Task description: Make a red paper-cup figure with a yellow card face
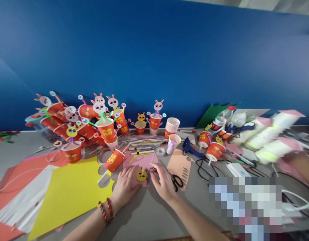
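Observation:
My left hand lies on a pink paper sheet, fingers stretched flat beside a round yellow paper face with dark eyes. My right hand is at the right edge of that face, its fingers curled together in a pinch. What they hold, if anything, is too small to make out. Just right of my right hand are black-handled scissors, partly over a peach paper sheet with cut-out notches. To the left, an orange paper cup lies tipped with a white stick poking out.
Orange cups with paper animal heads crowd the back left. Yellow paper covers the left front. Behind my hands are pens, clear tape and stacked cups. A blue glue gun and cables lie right, with another person's arm beyond.

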`<act>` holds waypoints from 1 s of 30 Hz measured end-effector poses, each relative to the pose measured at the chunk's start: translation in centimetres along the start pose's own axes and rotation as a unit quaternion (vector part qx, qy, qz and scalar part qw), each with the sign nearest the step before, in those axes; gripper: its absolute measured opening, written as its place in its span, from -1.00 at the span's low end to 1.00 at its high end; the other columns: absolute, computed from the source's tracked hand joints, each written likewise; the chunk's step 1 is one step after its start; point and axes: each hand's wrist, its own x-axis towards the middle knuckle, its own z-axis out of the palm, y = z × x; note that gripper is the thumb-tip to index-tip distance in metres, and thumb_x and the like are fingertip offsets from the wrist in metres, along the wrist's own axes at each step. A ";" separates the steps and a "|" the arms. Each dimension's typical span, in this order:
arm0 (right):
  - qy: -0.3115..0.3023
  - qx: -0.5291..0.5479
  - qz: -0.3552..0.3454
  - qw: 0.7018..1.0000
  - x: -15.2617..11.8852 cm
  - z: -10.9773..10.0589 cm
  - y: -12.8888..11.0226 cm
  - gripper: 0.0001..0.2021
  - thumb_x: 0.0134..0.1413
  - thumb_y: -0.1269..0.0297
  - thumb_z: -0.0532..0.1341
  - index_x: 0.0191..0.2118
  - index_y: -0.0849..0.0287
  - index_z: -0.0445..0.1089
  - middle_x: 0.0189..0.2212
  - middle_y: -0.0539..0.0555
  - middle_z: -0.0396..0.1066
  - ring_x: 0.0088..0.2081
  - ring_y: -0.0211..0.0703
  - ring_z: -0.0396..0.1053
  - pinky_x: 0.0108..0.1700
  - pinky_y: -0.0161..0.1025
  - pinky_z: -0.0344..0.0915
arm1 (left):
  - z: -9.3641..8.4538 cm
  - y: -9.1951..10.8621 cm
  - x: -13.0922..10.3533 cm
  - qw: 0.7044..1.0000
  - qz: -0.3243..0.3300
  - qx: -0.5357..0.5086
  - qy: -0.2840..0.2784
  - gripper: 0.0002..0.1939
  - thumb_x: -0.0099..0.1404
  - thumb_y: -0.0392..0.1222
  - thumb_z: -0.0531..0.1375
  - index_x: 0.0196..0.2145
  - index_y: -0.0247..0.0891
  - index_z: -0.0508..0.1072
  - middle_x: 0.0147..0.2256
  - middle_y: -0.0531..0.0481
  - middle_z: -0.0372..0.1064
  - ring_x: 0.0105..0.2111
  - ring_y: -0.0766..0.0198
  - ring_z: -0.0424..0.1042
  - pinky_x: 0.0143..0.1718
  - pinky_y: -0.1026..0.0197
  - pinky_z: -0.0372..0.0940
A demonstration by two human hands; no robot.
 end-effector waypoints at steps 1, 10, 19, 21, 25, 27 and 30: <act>-0.003 -0.001 0.000 1.000 0.0 0.0 0.1 -0.65 0.25 0.46 0.06 0.13 0.12 0.21 -0.12 0.16 0.44 -0.12 0.00 0.43 -0.05 -0.05 0.40 | 0.0 0.1 0.1 1.000 0.002 0.000 -0.004 -0.42 0.31 -0.14 0.19 0.24 -0.22 0.16 0.10 -0.21 0.38 0.11 -0.05 0.31 0.06 -0.08 0.26; -0.049 0.003 0.010 0.999 0.1 0.2 0.0 -0.59 0.08 0.56 0.11 0.05 0.12 0.26 -0.16 0.14 0.46 -0.11 0.03 0.41 -0.09 -0.06 0.38 | 0.1 0.2 0.5 0.999 0.031 0.011 -0.014 -0.52 0.37 -0.24 0.11 0.22 -0.28 0.18 0.03 -0.20 0.44 0.06 0.00 0.35 0.05 -0.05 0.24; -0.060 -0.021 0.005 0.998 0.0 0.5 0.1 -0.55 0.03 0.58 0.16 0.06 0.13 0.25 -0.14 0.15 0.46 -0.11 0.04 0.42 -0.10 -0.07 0.37 | 0.2 0.3 0.8 0.999 0.027 -0.026 -0.021 -0.54 0.39 -0.21 0.11 0.20 -0.27 0.19 0.01 -0.21 0.43 0.03 -0.03 0.35 0.06 -0.11 0.24; -0.060 -0.022 0.006 0.998 0.0 0.6 0.1 -0.56 0.03 0.58 0.17 0.04 0.13 0.25 -0.15 0.14 0.46 -0.12 0.04 0.42 -0.10 -0.07 0.37 | 0.1 0.3 0.8 0.999 0.018 -0.046 -0.022 -0.58 0.38 -0.20 0.12 0.17 -0.27 0.23 0.00 -0.21 0.43 0.02 -0.04 0.35 0.05 -0.12 0.24; -0.061 -0.019 0.010 0.998 0.0 0.7 0.0 -0.67 0.06 0.55 0.17 -0.05 0.11 0.27 -0.19 0.13 0.44 -0.14 0.04 0.42 -0.14 -0.09 0.36 | -0.2 0.4 1.0 0.997 0.005 -0.071 -0.019 -0.72 0.39 -0.19 0.11 0.04 -0.23 0.34 -0.07 -0.19 0.45 -0.05 -0.02 0.40 0.00 -0.09 0.28; -0.058 -0.016 0.011 0.998 0.0 0.7 0.0 -0.70 0.06 0.56 0.16 -0.10 0.11 0.26 -0.22 0.12 0.43 -0.17 0.02 0.42 -0.17 -0.11 0.36 | -0.3 0.5 1.1 0.996 0.000 -0.084 -0.016 -0.78 0.39 -0.20 0.10 -0.02 -0.21 0.38 -0.11 -0.16 0.46 -0.08 0.00 0.41 -0.03 -0.06 0.30; -0.050 -0.015 0.009 0.999 0.0 0.7 -0.1 -0.69 0.04 0.58 0.15 -0.11 0.11 0.25 -0.24 0.10 0.42 -0.21 0.00 0.42 -0.18 -0.12 0.36 | -0.4 0.5 1.1 0.994 -0.004 -0.111 -0.011 -0.82 0.39 -0.21 0.10 -0.08 -0.18 0.42 -0.14 -0.13 0.49 -0.09 0.02 0.43 -0.05 -0.02 0.30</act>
